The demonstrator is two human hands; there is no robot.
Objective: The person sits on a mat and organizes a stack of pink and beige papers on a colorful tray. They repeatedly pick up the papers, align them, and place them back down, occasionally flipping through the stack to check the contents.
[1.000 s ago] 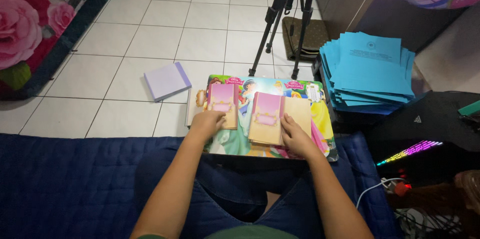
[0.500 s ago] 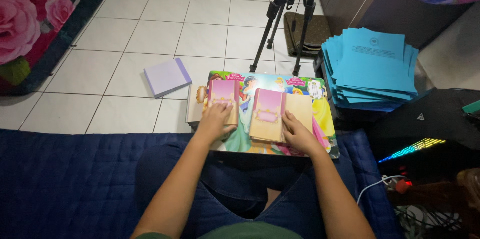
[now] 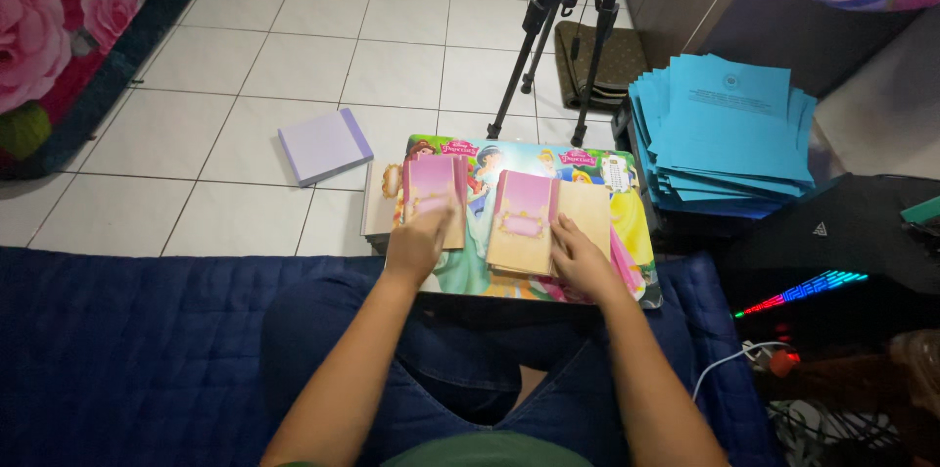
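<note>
Left hand (image 3: 416, 244): fingers flat on a pink-fronted paper card stack (image 3: 432, 185), gripping nothing. Right hand (image 3: 578, 256): fingers spread, pressing the glossy cartoon-printed desk (image 3: 636, 232), touching the right edge of a second rectangular stack (image 3: 527, 222) of tan, pink-topped cards, just left of them.

The bench (image 3: 627, 232) has a glossy printed top, like smooth plastic. The pink and cream cards (image 3: 524, 222) under the hands look like matt paper, as do the blue sheets (image 3: 729, 129) and the lilac pad (image 3: 323, 144). The floor (image 3: 294, 56) is smooth, faintly shiny tile. The blue cover (image 3: 127, 350) is quilted cloth.
</note>
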